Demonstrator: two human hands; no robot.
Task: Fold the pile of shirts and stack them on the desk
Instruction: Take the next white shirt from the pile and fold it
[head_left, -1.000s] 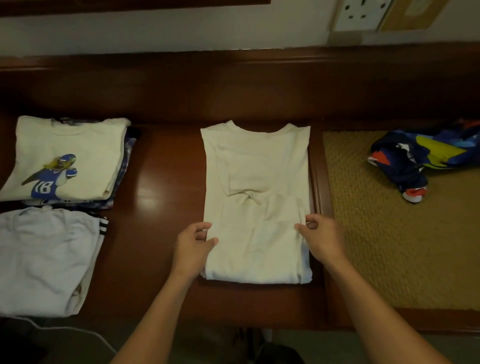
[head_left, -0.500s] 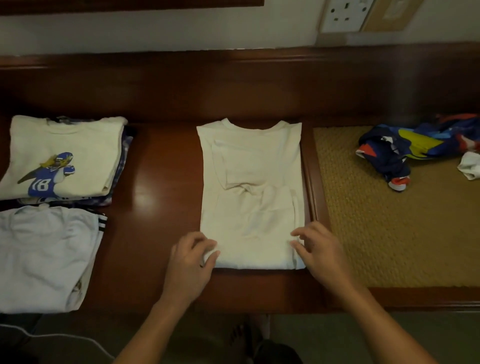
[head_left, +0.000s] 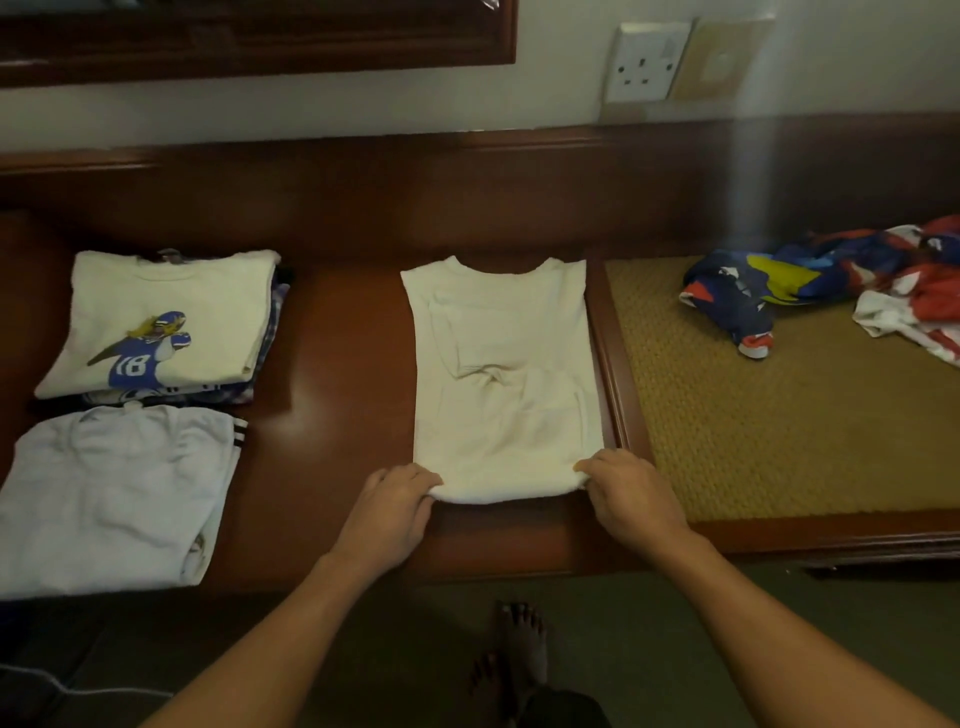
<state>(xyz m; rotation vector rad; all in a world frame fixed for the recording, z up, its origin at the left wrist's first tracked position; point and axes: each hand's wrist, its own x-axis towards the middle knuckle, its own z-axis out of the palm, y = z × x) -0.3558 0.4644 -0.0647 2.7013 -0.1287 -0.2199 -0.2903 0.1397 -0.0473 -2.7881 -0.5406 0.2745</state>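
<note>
The cream cotton shirt (head_left: 504, 384), narrowed to a long panel with its sleeves tucked in, lies flat on the dark polished wooden tabletop (head_left: 337, 415). Its long axis runs straight away from the person, with the collar at the far end and the hem at the near edge. Both hands are at that hem: the left hand (head_left: 387, 512) at the near left corner and the right hand (head_left: 631, 493) at the near right corner, each equally close to its own corner. Each grip is closed on cloth, fingers curled round the hem edge and pinching the corner so it bunches slightly; neither holds anything else.

All the rest of the shirt lies beyond the 2 grips, so the coming fold, as I read it, carries the hem forward toward the collar, both hands travelling together to keep the edges square.

To the left are a stack of folded shirts topped by a cream one printed with a blue number 18 player (head_left: 161, 322) and, nearer, a folded white shirt with a black-striped sleeve (head_left: 114, 493). The crumpled multicoloured shirts (head_left: 779, 291) wait on the woven straw mat (head_left: 779, 441) at the right.
</note>
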